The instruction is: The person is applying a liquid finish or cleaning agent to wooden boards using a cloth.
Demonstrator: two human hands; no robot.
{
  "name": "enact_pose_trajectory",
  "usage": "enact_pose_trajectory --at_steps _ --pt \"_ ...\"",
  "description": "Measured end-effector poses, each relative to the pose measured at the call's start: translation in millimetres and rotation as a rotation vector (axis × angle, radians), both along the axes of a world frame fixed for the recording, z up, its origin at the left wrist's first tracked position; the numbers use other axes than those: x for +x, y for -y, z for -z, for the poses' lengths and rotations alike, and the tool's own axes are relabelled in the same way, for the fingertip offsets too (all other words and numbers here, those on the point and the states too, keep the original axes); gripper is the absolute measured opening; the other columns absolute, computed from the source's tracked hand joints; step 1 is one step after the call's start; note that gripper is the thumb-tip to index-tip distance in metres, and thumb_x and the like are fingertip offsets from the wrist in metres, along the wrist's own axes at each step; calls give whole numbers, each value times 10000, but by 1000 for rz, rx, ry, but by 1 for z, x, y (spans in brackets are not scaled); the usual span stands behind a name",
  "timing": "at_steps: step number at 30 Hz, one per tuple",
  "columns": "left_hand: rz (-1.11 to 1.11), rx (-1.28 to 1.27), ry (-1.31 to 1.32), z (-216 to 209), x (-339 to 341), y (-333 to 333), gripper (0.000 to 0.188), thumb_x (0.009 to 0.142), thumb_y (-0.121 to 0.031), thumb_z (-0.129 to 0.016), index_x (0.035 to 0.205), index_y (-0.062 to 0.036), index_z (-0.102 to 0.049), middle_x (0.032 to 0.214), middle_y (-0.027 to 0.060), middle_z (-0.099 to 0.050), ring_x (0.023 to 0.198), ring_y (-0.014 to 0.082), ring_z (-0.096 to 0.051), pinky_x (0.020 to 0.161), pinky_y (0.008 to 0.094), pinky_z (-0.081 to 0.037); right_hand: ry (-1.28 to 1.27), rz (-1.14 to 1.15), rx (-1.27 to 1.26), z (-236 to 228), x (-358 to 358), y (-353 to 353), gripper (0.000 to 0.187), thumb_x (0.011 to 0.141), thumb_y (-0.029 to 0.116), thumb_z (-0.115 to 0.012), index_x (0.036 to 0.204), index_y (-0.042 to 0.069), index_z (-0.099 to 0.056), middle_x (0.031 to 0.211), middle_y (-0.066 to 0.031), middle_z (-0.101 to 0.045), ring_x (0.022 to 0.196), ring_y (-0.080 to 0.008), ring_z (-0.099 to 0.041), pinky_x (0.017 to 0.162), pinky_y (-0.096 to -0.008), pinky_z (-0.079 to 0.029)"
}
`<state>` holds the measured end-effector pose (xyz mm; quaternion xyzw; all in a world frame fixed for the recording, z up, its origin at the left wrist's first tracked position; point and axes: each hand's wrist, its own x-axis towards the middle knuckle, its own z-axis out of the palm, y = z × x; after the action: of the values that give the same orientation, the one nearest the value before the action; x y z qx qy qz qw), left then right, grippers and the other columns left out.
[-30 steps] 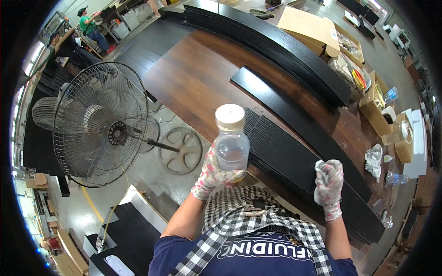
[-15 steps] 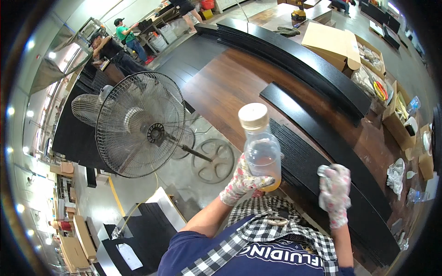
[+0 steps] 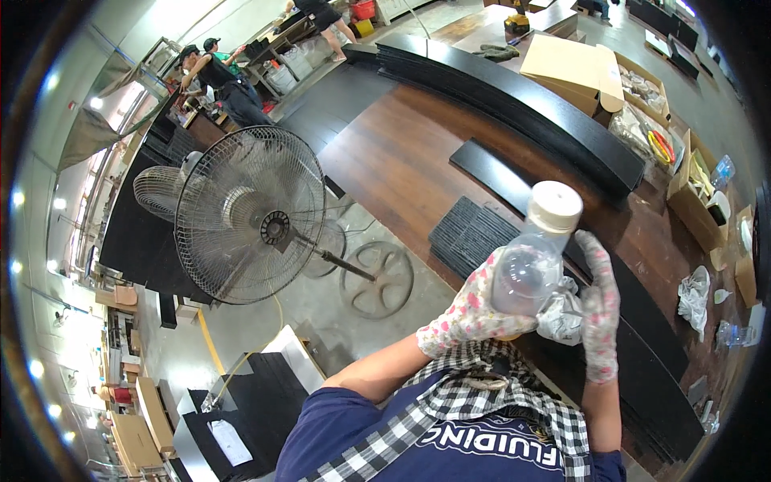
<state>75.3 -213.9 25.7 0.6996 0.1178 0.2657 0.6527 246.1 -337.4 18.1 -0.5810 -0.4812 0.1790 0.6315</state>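
Note:
My left hand [image 3: 470, 313], in a floral glove, is wrapped round a clear plastic bottle [image 3: 526, 277] with a white cap [image 3: 554, 206]. The bottle stands tilted, its top leaning right, and a little amber liquid shows low down beside my glove. On its right side my right hand [image 3: 600, 309], also gloved, is raised with its fingers curved up near the cap and slightly blurred. A crumpled white rag [image 3: 560, 317] lies in its palm, against the bottle. My right thumb is hidden.
Long black boards [image 3: 506, 112] are stacked on the brown tabletop [image 3: 401, 136], with shorter dark strips [image 3: 474, 233] nearer me. A standing fan [image 3: 250, 215] is at left. Open cardboard boxes [image 3: 695, 193] and another crumpled rag [image 3: 692, 301] lie at right. Two people work at far left.
The bottle has moved right with my left hand, tilting rightward. My right hand has opened its fingers upward and come beside the bottle, and the white rag now shows more fully.

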Motion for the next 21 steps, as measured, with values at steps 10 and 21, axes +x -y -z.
enact_pose_trajectory --at_steps 10,21 --pt "-138 873 -95 -21 37 20 645 735 -438 -713 1230 -68 -527 1187 172 -538 1215 386 -429 1013 505 -312 -174 119 224 -27 21 53 812 748 396 -740 1363 29 -357 1242 -188 -520 1100 -297 -569 950 -433 -484" --pt "-40 1039 -337 41 54 50 425 853 -346 -589 1216 -125 -579 1345 165 -468 1313 352 -368 1085 486 -272 46 747 25 71 89 99 706 774 58 -721 1362 42 -330 1287 -116 -468 1201 -248 -481 1053 -399 -371"
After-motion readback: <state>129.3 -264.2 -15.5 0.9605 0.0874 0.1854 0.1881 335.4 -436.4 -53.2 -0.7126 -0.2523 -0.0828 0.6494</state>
